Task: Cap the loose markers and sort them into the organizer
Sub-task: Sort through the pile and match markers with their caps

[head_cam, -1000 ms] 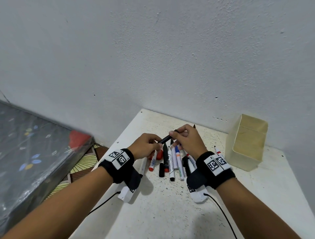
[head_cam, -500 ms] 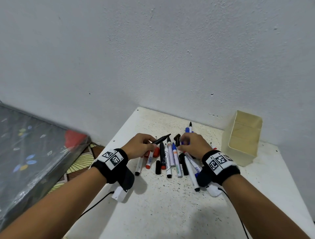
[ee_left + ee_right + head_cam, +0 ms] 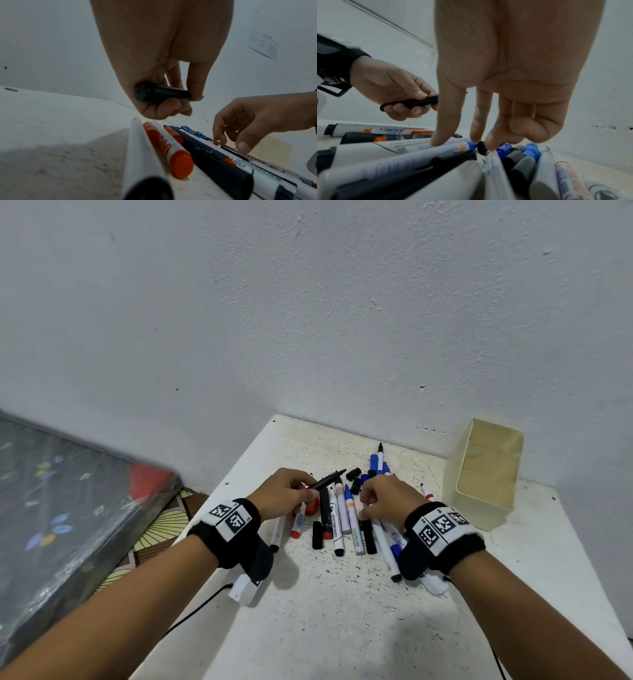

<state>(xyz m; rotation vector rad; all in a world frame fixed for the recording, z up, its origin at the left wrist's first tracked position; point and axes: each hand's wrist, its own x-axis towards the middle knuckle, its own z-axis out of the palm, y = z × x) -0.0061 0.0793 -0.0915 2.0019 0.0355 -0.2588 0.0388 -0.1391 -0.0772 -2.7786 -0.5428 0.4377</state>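
My left hand [image 3: 306, 491] grips a black uncapped marker [image 3: 327, 479], tip pointing up and to the right, just above the pile; the left wrist view shows its barrel [image 3: 159, 94] pinched between thumb and curled fingers. A pile of red, black and blue markers [image 3: 342, 522] lies on the white speckled table [image 3: 342, 611]. My right hand [image 3: 368, 501] reaches down into the pile with nothing held. Its fingertips [image 3: 476, 139] touch the markers right beside a loose black cap [image 3: 482, 147]. The beige organizer [image 3: 486, 474] stands at the back right, with nothing visible inside.
Other loose black caps lie at the pile's far side [image 3: 352, 473] and near side [image 3: 317, 539]. A plastic-wrapped patterned mattress [image 3: 68, 508] lies left of the table over patterned floor tiles [image 3: 164, 529]. The wall runs along the table's far edge.
My right hand let go of the black marker and dropped onto the pile. My left hand kept the marker and lowered slightly.
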